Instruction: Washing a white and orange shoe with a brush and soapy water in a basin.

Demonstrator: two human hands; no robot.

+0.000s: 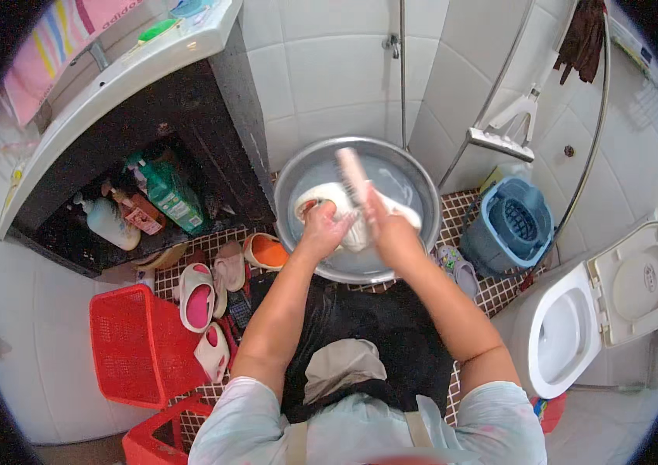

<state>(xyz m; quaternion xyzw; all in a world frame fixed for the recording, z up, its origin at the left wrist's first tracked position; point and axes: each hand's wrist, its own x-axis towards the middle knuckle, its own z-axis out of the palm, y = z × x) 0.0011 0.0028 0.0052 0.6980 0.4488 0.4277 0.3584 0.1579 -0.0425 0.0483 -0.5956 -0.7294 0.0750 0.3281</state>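
Note:
A large round metal basin point(358, 143) of cloudy water stands on the floor in front of me. My left hand point(324, 228) grips a white shoe point(326, 192) over the basin, by the edge of its opening. In my right hand point(388, 224) is a pink-handled scrubbing brush point(351, 165), blurred, with its bristles against or close to the shoe. White material point(404, 213) shows to the right of the brush; whether it belongs to the same shoe I cannot tell. The fingers of both hands are partly hidden.
Left of the basin are several slippers point(197, 296), a red plastic basket point(125, 349) and a dark cabinet with pump bottles point(172, 195) under a white sink point(131, 75). At the right are clogs point(460, 270), a blue mop bucket point(503, 226), a squeeze mop point(503, 142) and a toilet point(561, 337).

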